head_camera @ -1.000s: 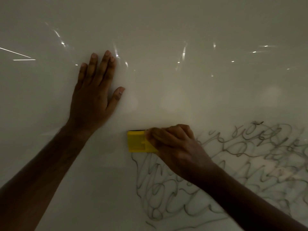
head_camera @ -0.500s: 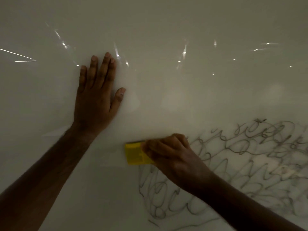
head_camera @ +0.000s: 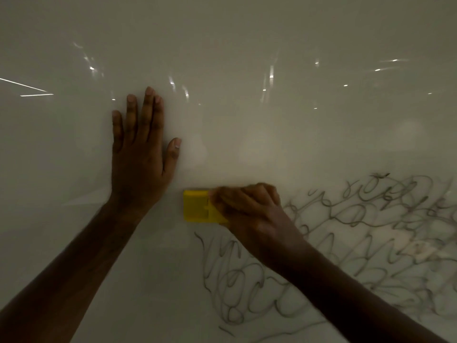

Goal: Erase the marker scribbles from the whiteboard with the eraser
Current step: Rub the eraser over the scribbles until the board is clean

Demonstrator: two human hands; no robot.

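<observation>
The right hand (head_camera: 249, 214) gripped the yellow eraser (head_camera: 197, 206), fingers curled over it, its long axis lying level on the whiteboard (head_camera: 247, 120), just above the black scribbles (head_camera: 358, 243). The left hand (head_camera: 141, 154) pressed flat, fingers straight.

Dim, warm-grey exposure overall; the arms read nearly black toward the lower corners. Glossy whiteboard (head_camera: 247, 33) carries small specular glints and short streaks across its upper band, plus two thin bright lines at the left edge. Soft pale patches of reflected light sit mid-board. Right hand (head_camera: 249, 209) smeared by motion blur, knuckle edges soft; left hand (head_camera: 141, 154) sharp. Scribbles (head_camera: 358, 231) soften toward the right edge.
</observation>
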